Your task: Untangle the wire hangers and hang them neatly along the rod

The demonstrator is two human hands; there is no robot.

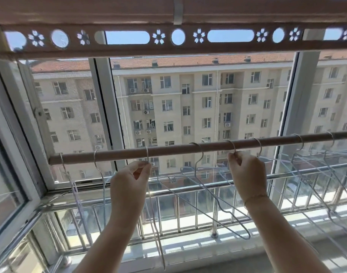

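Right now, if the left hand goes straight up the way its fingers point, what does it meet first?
Probably the brown rod, right above the left hand, where the hook of the wire hanger it pinches loops over. Depth is hard to judge.

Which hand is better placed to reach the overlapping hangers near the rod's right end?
Probably right: the right hand pinches a hook beside the overlapping hangers; the left hand is farther left.

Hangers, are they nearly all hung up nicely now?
Nearly. Done: every hanger in view is hooked over the rod. In hand: the left hand pinches one hanger below its hook, the right hand another hanger. Still to do: the middle hanger hangs askew and the right-hand bunch overlaps, so they need straightening.
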